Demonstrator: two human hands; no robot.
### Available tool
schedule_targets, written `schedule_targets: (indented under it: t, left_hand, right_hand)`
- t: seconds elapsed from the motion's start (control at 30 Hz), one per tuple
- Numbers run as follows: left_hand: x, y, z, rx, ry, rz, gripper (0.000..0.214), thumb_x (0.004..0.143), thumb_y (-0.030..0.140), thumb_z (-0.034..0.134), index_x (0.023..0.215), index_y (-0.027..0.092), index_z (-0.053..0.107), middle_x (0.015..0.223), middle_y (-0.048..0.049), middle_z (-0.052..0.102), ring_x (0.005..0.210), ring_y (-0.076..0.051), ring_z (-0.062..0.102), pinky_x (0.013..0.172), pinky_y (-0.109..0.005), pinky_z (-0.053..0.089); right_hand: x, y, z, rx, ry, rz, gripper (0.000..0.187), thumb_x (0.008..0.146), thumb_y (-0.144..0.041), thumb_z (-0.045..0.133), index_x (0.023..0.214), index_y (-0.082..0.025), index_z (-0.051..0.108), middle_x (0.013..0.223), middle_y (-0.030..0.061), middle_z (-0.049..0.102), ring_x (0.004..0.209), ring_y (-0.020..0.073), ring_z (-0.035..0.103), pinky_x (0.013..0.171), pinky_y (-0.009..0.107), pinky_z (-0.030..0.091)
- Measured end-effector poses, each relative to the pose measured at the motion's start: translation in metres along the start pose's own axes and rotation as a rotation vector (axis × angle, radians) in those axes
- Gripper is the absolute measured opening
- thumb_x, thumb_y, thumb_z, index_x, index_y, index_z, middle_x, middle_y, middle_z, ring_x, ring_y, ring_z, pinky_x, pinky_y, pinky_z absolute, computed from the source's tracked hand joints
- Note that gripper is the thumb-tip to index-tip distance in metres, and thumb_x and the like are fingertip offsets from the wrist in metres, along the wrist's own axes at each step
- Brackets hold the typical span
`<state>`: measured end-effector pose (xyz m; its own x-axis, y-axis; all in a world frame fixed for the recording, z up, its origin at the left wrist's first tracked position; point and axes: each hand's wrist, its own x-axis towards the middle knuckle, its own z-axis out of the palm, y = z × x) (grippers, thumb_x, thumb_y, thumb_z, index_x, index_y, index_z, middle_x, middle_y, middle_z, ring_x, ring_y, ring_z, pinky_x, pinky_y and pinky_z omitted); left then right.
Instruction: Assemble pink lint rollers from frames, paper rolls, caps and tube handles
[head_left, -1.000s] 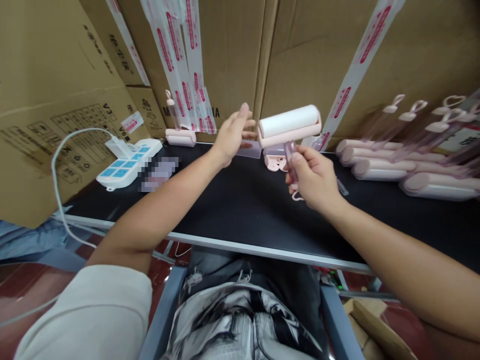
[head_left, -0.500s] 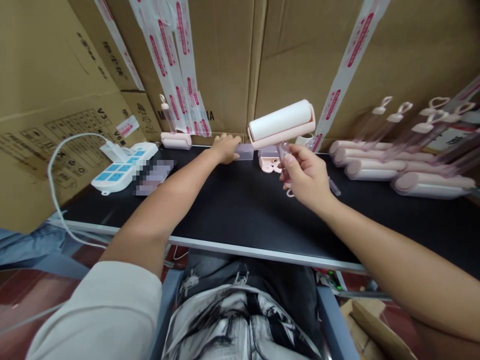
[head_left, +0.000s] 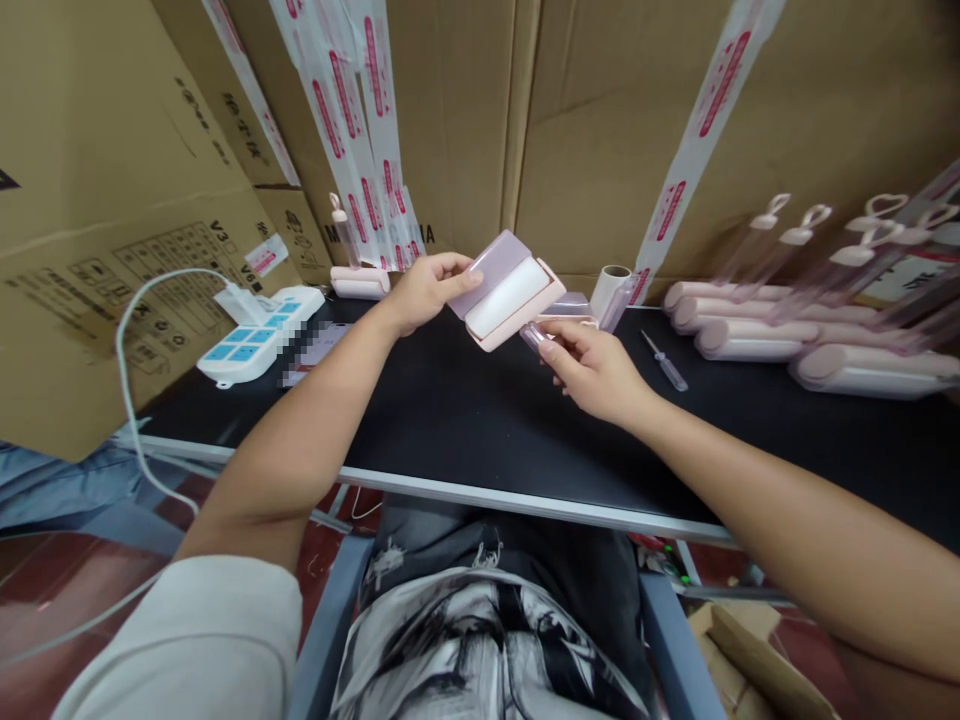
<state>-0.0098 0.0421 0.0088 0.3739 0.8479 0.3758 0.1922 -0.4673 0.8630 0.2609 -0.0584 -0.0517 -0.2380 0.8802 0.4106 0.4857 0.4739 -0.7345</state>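
My right hand (head_left: 592,368) is closed around the translucent handle of a lint roller (head_left: 517,310), which has a white roll in a pink frame. It is held tilted above the black table. My left hand (head_left: 429,290) pinches a translucent purple cover (head_left: 495,268) by its left end. The cover lies along the upper-left side of the roll, touching or very close to it; I cannot tell if it is fastened. Behind my right hand are another purple cover (head_left: 566,304), partly hidden, and a white roll (head_left: 609,290) standing on end.
Several lint rollers (head_left: 757,338) lie at the right, handles up against the cardboard. One more lint roller (head_left: 360,282) stands at the back left. A screwdriver (head_left: 664,362) lies right of my right hand. A power strip (head_left: 259,335) with a white cable sits left, beside a blurred phone-like object (head_left: 319,352).
My left hand has lifted the purple cover off the table and brought it to the roller. My right hand has lowered and tilted the lint roller toward it.
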Motion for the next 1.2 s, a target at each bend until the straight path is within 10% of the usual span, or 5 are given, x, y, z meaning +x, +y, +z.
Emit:
schedule_targets:
  t: [0.43, 0.63, 0.8, 0.97, 1.2]
  left_hand:
    - [-0.004, -0.004, 0.013, 0.050, -0.151, 0.058, 0.074, 0.069, 0.069, 0.090, 0.117, 0.013, 0.078, 0.115, -0.0121, 0.080, 0.101, -0.022, 0.073, 0.090, -0.033, 0.056]
    - [-0.006, -0.010, 0.026, 0.256, -0.329, 0.103, 0.068, 0.091, 0.071, 0.065, 0.126, 0.014, 0.077, 0.120, -0.0105, 0.080, 0.107, -0.026, 0.072, 0.094, -0.037, 0.056]
    - [-0.017, 0.010, 0.038, 0.772, -0.153, 0.294, 0.067, 0.097, 0.060, 0.064, 0.151, 0.020, 0.064, 0.155, -0.0173, 0.062, 0.142, -0.037, 0.055, 0.120, -0.052, 0.039]
    - [-0.035, 0.031, 0.061, 1.138, -0.238, 0.402, 0.072, 0.084, 0.031, 0.084, 0.152, 0.027, 0.060, 0.161, -0.0176, 0.053, 0.145, -0.043, 0.047, 0.117, -0.057, 0.034]
    - [-0.015, 0.021, 0.032, 1.030, -0.178, 0.237, 0.062, 0.086, 0.022, 0.075, 0.145, 0.020, 0.062, 0.144, -0.0150, 0.066, 0.133, -0.034, 0.060, 0.113, -0.045, 0.044]
  right_hand:
    - [0.001, 0.003, 0.000, 0.064, -0.029, 0.072, 0.040, 0.101, -0.047, 0.063, 0.127, -0.019, 0.075, 0.080, 0.0028, 0.067, 0.056, 0.0152, 0.063, 0.047, 0.025, 0.049]
    - [0.000, -0.008, 0.005, 0.260, -0.056, 0.275, 0.033, 0.093, -0.046, 0.074, 0.110, -0.018, 0.073, 0.075, -0.0001, 0.064, 0.048, 0.0120, 0.059, 0.039, 0.023, 0.050]
    - [0.007, -0.017, 0.002, 0.526, -0.010, 0.488, 0.026, 0.094, -0.041, 0.077, 0.108, -0.020, 0.069, 0.068, -0.0016, 0.063, 0.043, 0.0121, 0.056, 0.035, 0.024, 0.050]
    - [0.010, -0.021, -0.009, 0.708, -0.016, 0.546, 0.024, 0.093, -0.039, 0.078, 0.093, -0.018, 0.066, 0.069, 0.0026, 0.068, 0.045, 0.0137, 0.058, 0.037, 0.026, 0.051]
    - [0.009, -0.027, -0.018, 0.906, -0.140, 0.484, 0.037, 0.097, -0.052, 0.072, 0.111, -0.019, 0.069, 0.076, 0.0015, 0.070, 0.053, 0.0152, 0.061, 0.047, 0.028, 0.056]
